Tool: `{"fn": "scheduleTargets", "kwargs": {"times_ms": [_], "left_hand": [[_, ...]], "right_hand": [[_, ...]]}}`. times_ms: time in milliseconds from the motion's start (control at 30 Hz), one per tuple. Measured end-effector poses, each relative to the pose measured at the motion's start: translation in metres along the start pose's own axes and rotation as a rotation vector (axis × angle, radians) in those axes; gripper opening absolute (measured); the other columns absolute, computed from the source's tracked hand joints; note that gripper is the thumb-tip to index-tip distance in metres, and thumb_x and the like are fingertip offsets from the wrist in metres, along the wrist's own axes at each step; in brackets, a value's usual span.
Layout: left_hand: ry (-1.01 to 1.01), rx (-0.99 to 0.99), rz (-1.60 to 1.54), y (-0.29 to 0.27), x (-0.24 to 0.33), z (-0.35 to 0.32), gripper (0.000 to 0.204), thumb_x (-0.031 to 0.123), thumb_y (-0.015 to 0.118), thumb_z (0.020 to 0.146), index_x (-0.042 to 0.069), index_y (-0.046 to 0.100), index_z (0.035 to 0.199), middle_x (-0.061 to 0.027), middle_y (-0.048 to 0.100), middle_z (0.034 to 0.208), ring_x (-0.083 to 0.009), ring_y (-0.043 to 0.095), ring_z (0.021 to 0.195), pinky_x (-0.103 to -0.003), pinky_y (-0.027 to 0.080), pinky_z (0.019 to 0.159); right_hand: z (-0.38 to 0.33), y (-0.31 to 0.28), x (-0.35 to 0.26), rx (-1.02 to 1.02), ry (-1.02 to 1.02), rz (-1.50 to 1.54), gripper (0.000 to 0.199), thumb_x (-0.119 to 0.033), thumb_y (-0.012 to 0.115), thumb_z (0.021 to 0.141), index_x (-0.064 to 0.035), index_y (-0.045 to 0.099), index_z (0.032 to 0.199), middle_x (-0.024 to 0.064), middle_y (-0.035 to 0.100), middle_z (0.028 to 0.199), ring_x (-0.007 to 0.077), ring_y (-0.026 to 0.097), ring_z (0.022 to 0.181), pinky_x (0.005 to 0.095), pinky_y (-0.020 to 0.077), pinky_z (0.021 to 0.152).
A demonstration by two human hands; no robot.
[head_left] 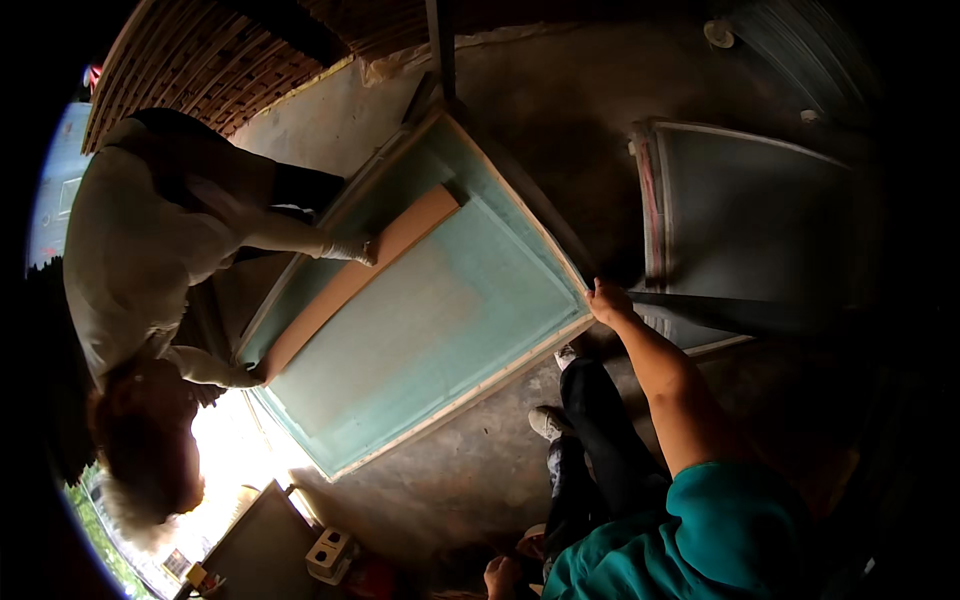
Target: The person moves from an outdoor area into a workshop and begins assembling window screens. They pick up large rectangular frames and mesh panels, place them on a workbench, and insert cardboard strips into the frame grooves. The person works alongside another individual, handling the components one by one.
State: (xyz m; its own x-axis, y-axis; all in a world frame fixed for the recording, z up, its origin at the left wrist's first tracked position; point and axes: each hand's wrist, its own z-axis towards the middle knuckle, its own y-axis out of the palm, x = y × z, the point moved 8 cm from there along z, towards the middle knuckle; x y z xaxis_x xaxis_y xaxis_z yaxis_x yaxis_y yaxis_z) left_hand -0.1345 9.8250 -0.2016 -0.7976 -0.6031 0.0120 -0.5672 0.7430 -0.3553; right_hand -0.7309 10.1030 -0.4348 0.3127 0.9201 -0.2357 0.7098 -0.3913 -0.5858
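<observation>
My right hand point(607, 302) grips the near right corner of a large mesh screen frame point(520, 352), its arm stretched out from my teal sleeve. Pale wooden edges surround the frame's greenish, translucent sheet, which has a greyer patch in the middle. Low at the bottom edge, my left hand point(503, 577) is small and dim; its fingers are hard to make out. Across the sheet's left part lies a long flat brown board point(365, 280). A bent-over co-worker point(140, 250) in a pale top has one hand point(362, 252) on its middle and the other point(242, 377) at its near end.
A second framed panel point(760, 215) rests at the right, in shade. Slatted wood point(215, 65) is stacked at the upper left. A dark board point(262, 545) and a white block with holes point(330, 555) stand at the lower left, near bright daylight. Concrete floor point(470, 440) lies beneath.
</observation>
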Motion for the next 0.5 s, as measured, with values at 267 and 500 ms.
{"fn": "scheduleTargets", "kwargs": {"times_ms": [267,500], "left_hand": [[-0.315,0.011,-0.390,0.003,-0.063,0.018,0.019,0.010,0.058,0.083,0.009,0.054,0.101,-0.0074,0.056,0.076,-0.0213,0.052,0.056,-0.031,0.046,0.046],[0.208,-0.323,-0.206,0.081,0.071,0.011,0.014,0.022,0.050,0.087,0.008,0.050,0.090,-0.0101,0.056,0.084,-0.0231,0.056,0.077,-0.039,0.047,0.067]], "right_hand": [[0.090,0.052,0.010,0.115,0.019,0.274,0.084,-0.068,0.035,0.079,-0.0007,0.039,0.128,0.0223,0.042,0.128,0.0314,0.041,0.120,0.0378,0.0324,0.099],[-0.015,0.015,-0.007,0.003,-0.172,0.588,0.056,-0.058,0.040,0.084,-0.0036,0.055,0.079,0.0110,0.050,0.067,0.0212,0.048,0.067,0.0368,0.0373,0.063]]}}
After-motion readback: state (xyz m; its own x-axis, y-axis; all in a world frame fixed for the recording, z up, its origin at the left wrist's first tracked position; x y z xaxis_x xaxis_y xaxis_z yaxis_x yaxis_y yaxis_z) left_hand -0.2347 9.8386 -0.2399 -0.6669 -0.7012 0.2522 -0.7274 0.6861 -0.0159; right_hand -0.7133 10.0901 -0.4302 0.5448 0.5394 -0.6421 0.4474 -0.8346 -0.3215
